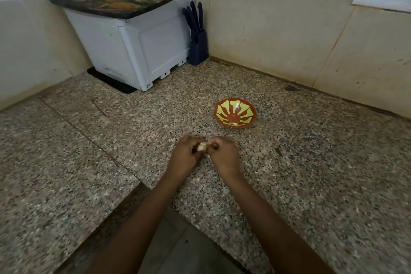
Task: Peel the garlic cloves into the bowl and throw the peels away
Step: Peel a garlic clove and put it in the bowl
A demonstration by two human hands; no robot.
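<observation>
Left hand and right hand both pinch the garlic clove — grip closed on it; bowl sits beyond the grip, rightward.

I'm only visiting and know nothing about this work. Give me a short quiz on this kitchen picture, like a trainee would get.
1. True or false: the garlic clove lies in the bowl.
2. Where does the knife block stand? A: beside the white appliance, against the wall. B: touching the bowl. C: at the front edge of the counter.
3. Fill in the missing word: the bowl stands closer to the ___ hand.

Key: 1 false, the left hand and right hand pinch it between them, short of the bowl. 2 A. 3 right.
</observation>
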